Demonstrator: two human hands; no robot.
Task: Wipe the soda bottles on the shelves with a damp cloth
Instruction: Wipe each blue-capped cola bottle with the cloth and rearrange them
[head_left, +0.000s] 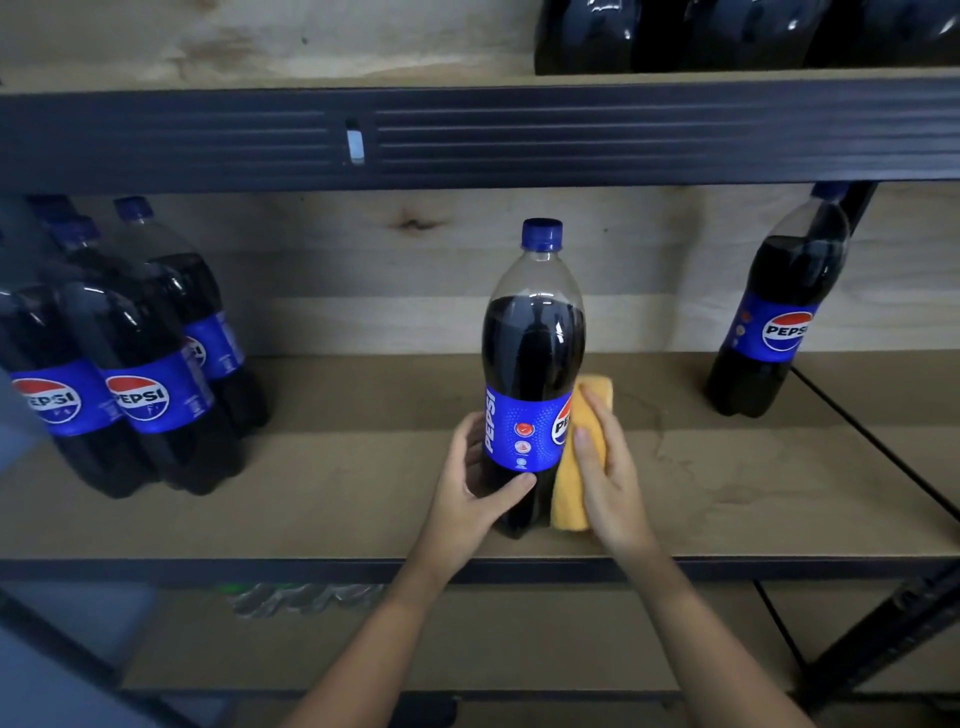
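Observation:
A dark Pepsi bottle (532, 353) with a blue cap and blue label stands upright in the middle of the wooden shelf (363, 467). My left hand (475, 480) grips its lower left side, thumb curled across the front below the label. My right hand (608, 467) presses a yellow cloth (571, 488) flat against the bottle's right side with straight fingers. The cloth reaches from the label down to the shelf board.
Several more Pepsi bottles (140, 364) are grouped at the shelf's left end. One bottle (779, 312) stands at the right by the dark metal upright (857, 208). A dark metal beam (519, 135) runs overhead with more bottles (675, 31) on the shelf above. A lower shelf (467, 639) lies beneath.

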